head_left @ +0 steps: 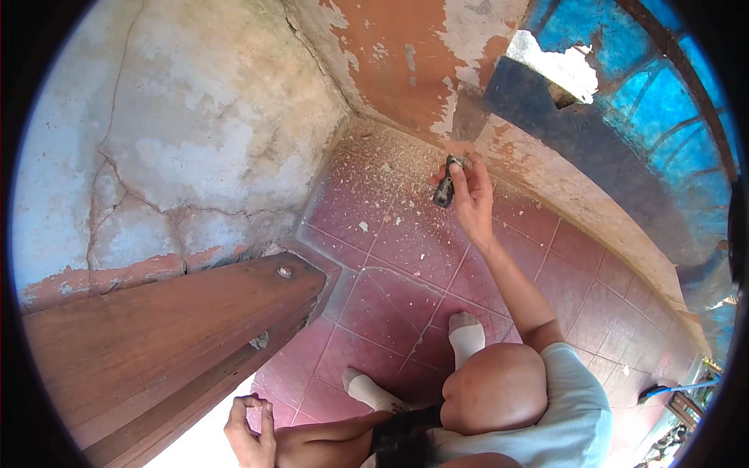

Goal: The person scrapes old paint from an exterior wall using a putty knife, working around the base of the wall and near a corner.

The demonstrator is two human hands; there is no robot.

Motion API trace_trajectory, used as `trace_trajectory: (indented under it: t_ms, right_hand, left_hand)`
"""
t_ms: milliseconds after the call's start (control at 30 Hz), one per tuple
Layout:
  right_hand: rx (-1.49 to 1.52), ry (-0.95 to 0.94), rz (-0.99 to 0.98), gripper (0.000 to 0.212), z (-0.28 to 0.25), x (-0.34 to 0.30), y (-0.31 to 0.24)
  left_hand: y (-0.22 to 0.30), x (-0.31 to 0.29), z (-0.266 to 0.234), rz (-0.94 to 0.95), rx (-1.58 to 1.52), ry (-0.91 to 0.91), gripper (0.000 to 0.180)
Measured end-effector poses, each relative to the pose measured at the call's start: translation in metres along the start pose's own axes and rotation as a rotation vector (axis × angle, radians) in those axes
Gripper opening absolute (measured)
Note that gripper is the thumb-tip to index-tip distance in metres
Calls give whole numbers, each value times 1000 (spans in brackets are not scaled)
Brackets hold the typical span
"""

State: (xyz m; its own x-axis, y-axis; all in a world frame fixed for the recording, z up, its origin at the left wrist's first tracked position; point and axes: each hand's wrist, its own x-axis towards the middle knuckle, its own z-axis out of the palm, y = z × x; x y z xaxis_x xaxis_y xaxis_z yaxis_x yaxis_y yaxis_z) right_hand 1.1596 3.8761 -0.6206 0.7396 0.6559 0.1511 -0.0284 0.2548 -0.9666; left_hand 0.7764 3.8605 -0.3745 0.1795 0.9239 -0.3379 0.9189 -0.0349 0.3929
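Observation:
My right hand (473, 191) is closed around the black handle of a paint scraper (443, 192). The scraper's broad blade points away from me and lies against the lower part of the peeling wall (398, 58), where orange-brown and pale patches show. Paint flakes (382, 175) are scattered on the red tiles just below and left of the blade. At the lower left, beside my bent leg, my left hand (253, 433) hangs with thumb and fingers loosely curved and a gap between them. It holds nothing that I can see.
A cracked, whitish-blue wall (172, 117) rises on the left. Below it runs a thick brown wooden beam (179, 327). Blue, weathered sheeting (663, 101) with a torn hole is at the upper right. My socked feet rest on the red tiled floor (382, 296). A broom (659, 392) lies far right.

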Motion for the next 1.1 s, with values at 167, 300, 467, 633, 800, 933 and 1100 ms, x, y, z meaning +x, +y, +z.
trace_trajectory:
  t_ms: [167,300,467,633,800,933,1100]
  right_hand:
    - [60,-17,3,27,14,14,-33]
    - [-11,19,8,27,-1,-1,-12]
    - [22,28,-9,27,18,11,-51]
    - [24,27,-19,26,18,0,-44]
    - [73,20,-23,30,24,15,-59]
    - [40,18,-85,29,22,18,-50]
    - [89,46,-18,24,25,12,-56]
  left_hand:
    - [-3,-2,-5,-13,24,-12,15]
    - [-1,1,-2,-5,24,-2,15]
    - [-2,-7,-8,5,-8,-12,14]
    - [1,-6,-7,-3,8,10,13]
    - [-2,-10,-8,18,-4,3,13]
    - [-3,-8,-8,40,-12,13,14]
    - [-5,-13,-7,-5,-27,22,13]
